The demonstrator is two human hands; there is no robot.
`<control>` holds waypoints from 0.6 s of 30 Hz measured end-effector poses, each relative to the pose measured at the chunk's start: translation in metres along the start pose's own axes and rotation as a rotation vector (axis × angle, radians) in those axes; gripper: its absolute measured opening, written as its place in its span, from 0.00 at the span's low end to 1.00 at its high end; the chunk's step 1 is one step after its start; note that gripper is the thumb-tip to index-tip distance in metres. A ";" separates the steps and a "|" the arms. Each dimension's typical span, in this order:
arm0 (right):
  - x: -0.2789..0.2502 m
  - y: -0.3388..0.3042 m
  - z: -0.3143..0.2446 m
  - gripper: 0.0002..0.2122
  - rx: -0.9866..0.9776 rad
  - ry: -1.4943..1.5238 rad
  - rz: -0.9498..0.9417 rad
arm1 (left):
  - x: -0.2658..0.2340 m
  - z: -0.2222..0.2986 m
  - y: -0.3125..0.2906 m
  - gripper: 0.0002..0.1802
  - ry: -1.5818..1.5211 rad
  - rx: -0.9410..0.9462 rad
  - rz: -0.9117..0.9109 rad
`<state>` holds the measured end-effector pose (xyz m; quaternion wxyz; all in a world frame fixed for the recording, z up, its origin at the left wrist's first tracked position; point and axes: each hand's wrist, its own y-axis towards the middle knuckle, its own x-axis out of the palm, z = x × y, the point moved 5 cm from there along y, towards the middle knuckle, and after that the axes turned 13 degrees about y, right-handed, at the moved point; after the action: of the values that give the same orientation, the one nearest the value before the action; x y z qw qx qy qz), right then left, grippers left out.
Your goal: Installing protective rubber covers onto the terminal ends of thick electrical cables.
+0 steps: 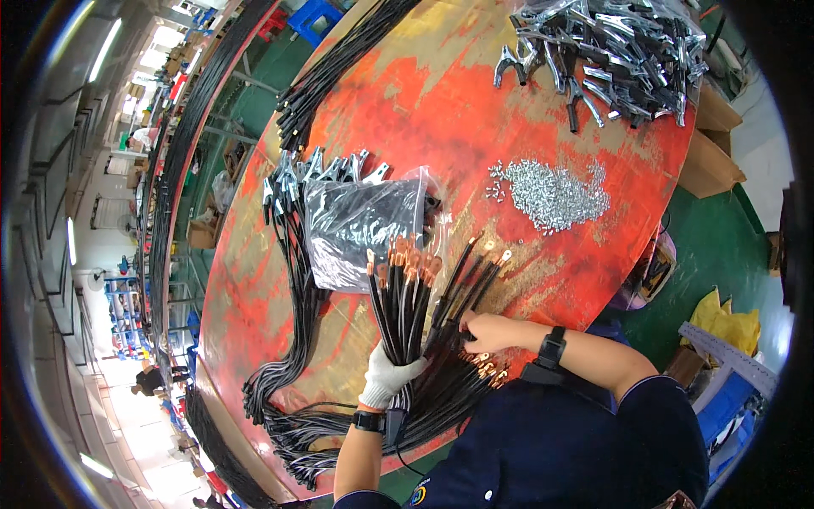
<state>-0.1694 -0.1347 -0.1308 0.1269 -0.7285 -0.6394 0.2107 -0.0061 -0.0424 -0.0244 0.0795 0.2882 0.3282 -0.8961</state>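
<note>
Where the worn red table (475,127) fills most of the view, curved by the lens, with green floor (721,246) beyond its right edge. Along the table's left side, a long sheaf of black cables (288,322) running down toward the near edge, its upper ends fitted with metal clamps (318,165). Further up, a second bundle of black leads (339,68) lying diagonally toward the top of the view. At top right, a heaped pile of loose silver clamps (619,51) partly on clear plastic. Near the table's middle, a clear plastic bag (365,220) with dark contents, touching the clamped cable ends on its left. To the right of the bag and apart from it, a flat scatter of small silver metal parts (551,195), too small to tell by kind.

Close to the near edge, a fanned bunch of short black wires (403,305) with copper-coloured lugs at the tips, standing up out of the left hand (388,377). That hand gloved in white, closed in a fist round the lower part of the bunch, black watch at the wrist. Just beside it, the right hand (487,331), bare, with a black wristband, fingers bent down and pressing on a second cluster of lug-tipped wires (479,284) lying on the table; whether pinching one wire cannot be told.
</note>
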 end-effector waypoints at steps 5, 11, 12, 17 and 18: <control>-0.069 -0.016 -0.017 0.10 -0.384 1.234 0.360 | -0.002 0.002 -0.001 0.27 -0.137 0.001 -0.131; -0.108 -0.040 -0.033 0.12 -0.339 1.732 0.648 | 0.001 -0.005 -0.004 0.24 -0.152 0.002 -0.215; -0.108 -0.039 -0.032 0.12 -0.283 1.766 0.640 | 0.001 -0.003 -0.005 0.22 -0.181 0.024 -0.189; -0.115 -0.032 -0.042 0.14 -0.316 1.871 0.652 | 0.001 0.016 -0.002 0.18 -0.167 0.057 -0.201; -0.115 -0.031 -0.044 0.15 -0.308 1.849 0.636 | 0.000 0.017 -0.002 0.18 -0.147 0.069 -0.198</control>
<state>-0.1864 -0.2396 -0.0613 0.4175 -0.7525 -0.0836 -0.5024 -0.0149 -0.0515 -0.0130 0.0046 0.1902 0.3175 -0.9290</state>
